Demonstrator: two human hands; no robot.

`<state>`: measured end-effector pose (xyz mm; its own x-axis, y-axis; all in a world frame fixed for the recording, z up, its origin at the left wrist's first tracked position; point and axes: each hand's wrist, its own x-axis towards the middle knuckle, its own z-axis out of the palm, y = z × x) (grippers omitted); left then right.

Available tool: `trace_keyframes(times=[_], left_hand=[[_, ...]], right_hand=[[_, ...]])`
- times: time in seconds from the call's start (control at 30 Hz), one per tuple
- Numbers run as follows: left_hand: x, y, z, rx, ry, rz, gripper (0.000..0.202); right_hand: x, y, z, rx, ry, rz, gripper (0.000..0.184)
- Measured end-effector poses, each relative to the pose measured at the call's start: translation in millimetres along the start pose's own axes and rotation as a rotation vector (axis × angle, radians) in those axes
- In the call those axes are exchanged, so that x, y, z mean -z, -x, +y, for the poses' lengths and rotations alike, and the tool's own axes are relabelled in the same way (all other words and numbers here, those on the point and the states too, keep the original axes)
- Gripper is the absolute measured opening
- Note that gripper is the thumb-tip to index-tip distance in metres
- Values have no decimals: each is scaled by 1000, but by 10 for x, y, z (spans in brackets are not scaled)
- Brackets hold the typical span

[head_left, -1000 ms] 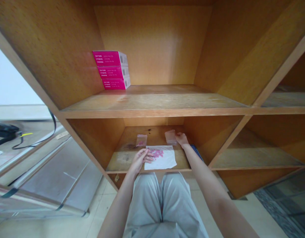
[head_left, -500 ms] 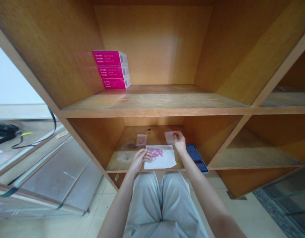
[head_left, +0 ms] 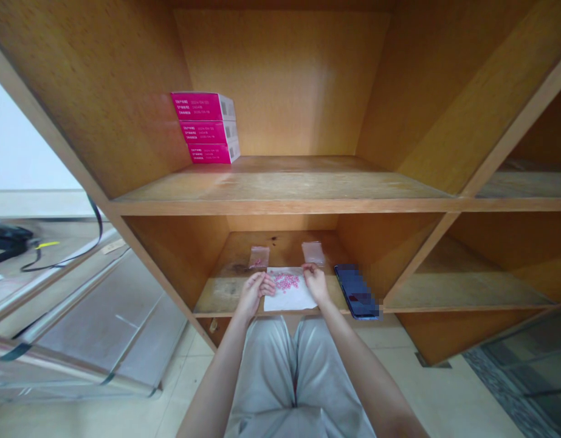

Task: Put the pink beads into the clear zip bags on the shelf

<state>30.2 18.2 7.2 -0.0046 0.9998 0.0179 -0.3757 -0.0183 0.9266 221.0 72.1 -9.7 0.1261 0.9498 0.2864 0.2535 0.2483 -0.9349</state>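
A white paper sheet (head_left: 292,296) lies on the lower shelf board (head_left: 216,295) with a small heap of pink beads (head_left: 285,280) on it. My left hand (head_left: 254,291) rests on the sheet's left edge, fingers curled together near the beads. My right hand (head_left: 315,281) sits on the sheet's right edge, fingers curled; whether it holds anything is hidden. Behind the sheet lie two small clear bags: one with some pink beads (head_left: 259,257) at the left, one (head_left: 313,252) at the right, just beyond my right hand.
A dark phone (head_left: 357,292) lies on the shelf right of the sheet. Three pink boxes (head_left: 207,128) are stacked on the upper shelf at the left. Side walls of the compartment stand close on both sides. Black cables (head_left: 16,240) lie on the floor at the left.
My right hand has left the right clear bag and drawn back to the sheet's right edge. The bag stays on the shelf. My left hand has barely moved.
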Motion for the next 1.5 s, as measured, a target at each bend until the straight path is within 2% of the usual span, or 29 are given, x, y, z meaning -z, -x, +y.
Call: trace_keyframes(times=[0.17,0.23,0.3,0.37,0.43,0.5,0.63,0.8,0.87,1.03,1.2,1.33,1.4,1.5], left_hand=[[51,-73,-23,-213,-75,367,22],[97,-131,-10,-286,-225,465,22],[149,-203,27,-359,-434,505,23],[196,-278,75,-394,-672,456,25],[231,-347,116,-335,-856,373,22],[255,-406,135,-263,-970,351,24],[281,-502,139,-238,-1084,351,31],[296,-595,205,-229,-1355,232,17],[305,-626,234,-224,-1405,195,15],[329,-685,247,-270,-1397,200,12],[324,-704,267,-241,-1625,160,16],[365,-718,302,-189,-1527,293,15],[404,-729,314,-200,-1313,363,13],[447,-735,321,-298,-880,377,7]], right_hand=[[0,13,47,4,-26,-17,25],[-7,12,66,1,-36,-22,25],[-15,11,80,2,-40,-28,24],[-21,10,89,3,-45,-35,23],[-25,10,97,3,-57,-40,23],[-27,8,106,-3,-66,-40,23],[-27,8,116,-11,-73,-41,23],[-20,14,96,-3,-64,-45,23],[-16,13,89,-2,-56,-44,22],[-16,6,94,-11,-52,-48,22],[-13,6,93,-4,-45,-47,23],[-8,11,78,1,-50,-44,23],[-9,12,76,-2,-55,-38,23],[-13,11,79,-3,-60,-38,22]])
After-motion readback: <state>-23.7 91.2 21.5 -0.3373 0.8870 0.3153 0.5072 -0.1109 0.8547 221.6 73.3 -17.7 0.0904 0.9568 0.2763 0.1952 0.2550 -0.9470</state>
